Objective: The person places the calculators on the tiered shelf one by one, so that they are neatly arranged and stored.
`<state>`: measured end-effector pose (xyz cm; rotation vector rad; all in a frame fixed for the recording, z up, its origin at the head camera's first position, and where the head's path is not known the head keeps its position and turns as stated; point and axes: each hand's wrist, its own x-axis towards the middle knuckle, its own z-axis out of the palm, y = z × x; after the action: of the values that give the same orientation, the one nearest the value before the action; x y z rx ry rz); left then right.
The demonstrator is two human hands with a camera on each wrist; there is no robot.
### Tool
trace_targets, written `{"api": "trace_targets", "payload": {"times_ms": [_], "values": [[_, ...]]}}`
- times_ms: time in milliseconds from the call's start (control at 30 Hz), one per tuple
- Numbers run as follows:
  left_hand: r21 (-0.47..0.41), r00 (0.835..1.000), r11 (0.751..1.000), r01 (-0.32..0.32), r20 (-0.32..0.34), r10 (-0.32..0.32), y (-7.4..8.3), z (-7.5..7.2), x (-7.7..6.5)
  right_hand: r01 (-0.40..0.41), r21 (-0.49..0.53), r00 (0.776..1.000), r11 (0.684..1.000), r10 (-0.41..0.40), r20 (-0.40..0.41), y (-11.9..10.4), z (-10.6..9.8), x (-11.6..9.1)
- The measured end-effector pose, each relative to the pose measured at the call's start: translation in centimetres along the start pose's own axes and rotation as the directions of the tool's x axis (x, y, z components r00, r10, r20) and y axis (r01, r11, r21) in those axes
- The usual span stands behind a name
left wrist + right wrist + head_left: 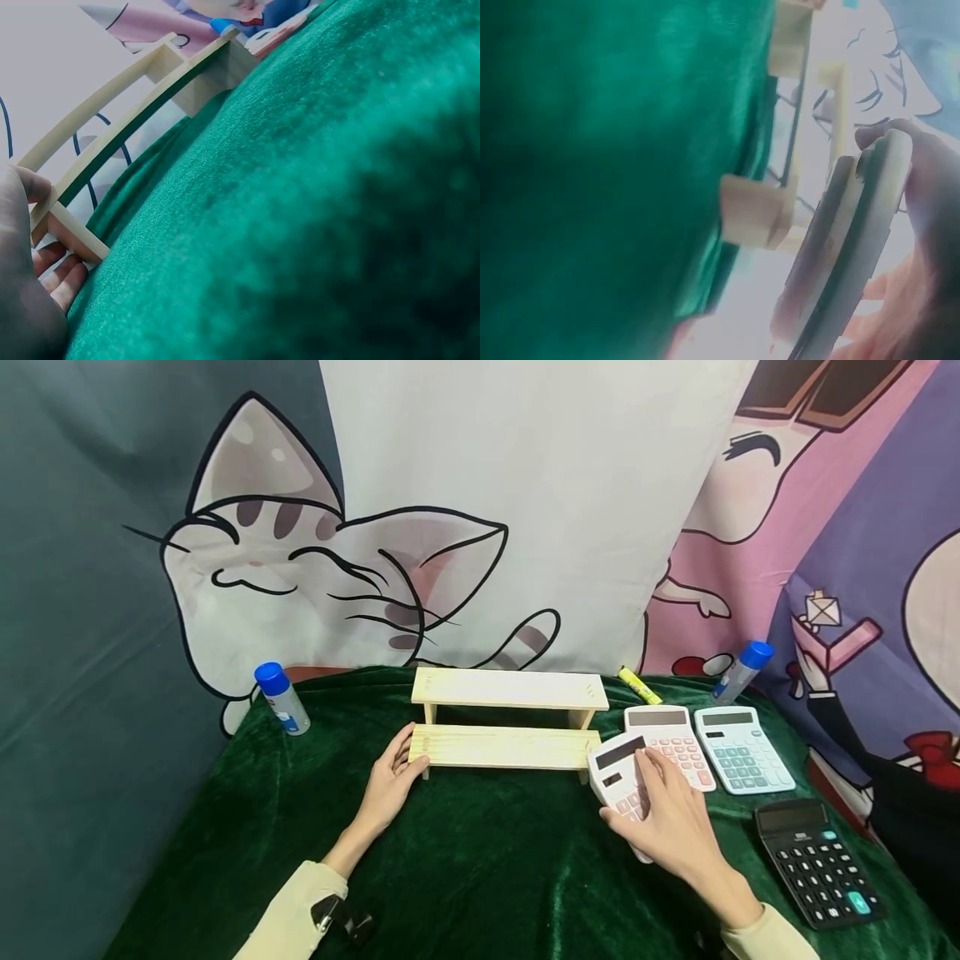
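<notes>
A two-step wooden stand (506, 748) rises from the green cloth in the middle of the head view. My left hand (386, 789) grips the left end of its lower board; the left wrist view shows the thumb above and fingers below that end of the stand (142, 112). In my right hand (667, 818) is a white calculator (613, 774) with pinkish keys, pinched by its edges and tilted. It lies by the stand's right end and overlaps another calculator in the head view. Seen from the right wrist, the held calculator (866, 225) appears edge-on, close to the stand.
At the right lie a pink-keyed calculator (693, 758), a light blue calculator (741, 756) and a black calculator (817, 864). Behind them are a yellow tube (640, 686) and a blue-capped bottle (738, 677). Another blue-capped bottle (285, 702) stands left. A printed curtain (540, 460) hangs behind.
</notes>
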<state>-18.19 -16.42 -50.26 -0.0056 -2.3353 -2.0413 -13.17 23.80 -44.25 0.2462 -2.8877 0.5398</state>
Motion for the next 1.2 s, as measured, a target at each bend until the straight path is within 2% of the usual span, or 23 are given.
{"api": "trace_targets", "payload": {"times_ms": [233,367,467,633,767,1000,1200], "values": [[0.024,1.0,1.0,-0.004,-0.004,0.004,0.2,-0.2,-0.3,0.096,0.048,0.994,0.994,-0.094,-0.051,-3.1,0.5,1.6],[0.016,0.999,1.0,-0.017,-0.027,0.018,0.2,-0.7,-0.5,0.162,0.077,0.984,0.984,-0.155,-0.087,-5.3,0.6,3.0],[0.005,0.999,0.999,-0.032,-0.016,0.032,0.5,-0.9,-0.3,0.204,0.084,0.974,0.975,-0.194,-0.116,-6.8,0.5,4.3],[-0.007,0.998,0.999,-0.053,0.013,0.054,0.9,-0.6,0.6,0.269,0.06,0.956,0.961,-0.26,-0.133,-9.3,0.1,6.9],[-0.013,0.999,0.999,-0.051,0.005,0.051,0.7,-0.4,0.6,0.313,0.037,0.943,0.949,-0.307,-0.126,-11.2,0.4,9.8],[-0.008,0.999,0.999,-0.051,0.008,0.051,0.2,-0.2,0.1,0.326,-0.021,0.944,0.945,-0.327,-0.043,-13.8,1.5,14.2],[-0.01,0.999,0.999,-0.041,-0.006,0.041,0.1,0.1,0.0,0.274,-0.027,0.962,0.961,-0.274,0.001,-16.3,2.9,16.2]]}}
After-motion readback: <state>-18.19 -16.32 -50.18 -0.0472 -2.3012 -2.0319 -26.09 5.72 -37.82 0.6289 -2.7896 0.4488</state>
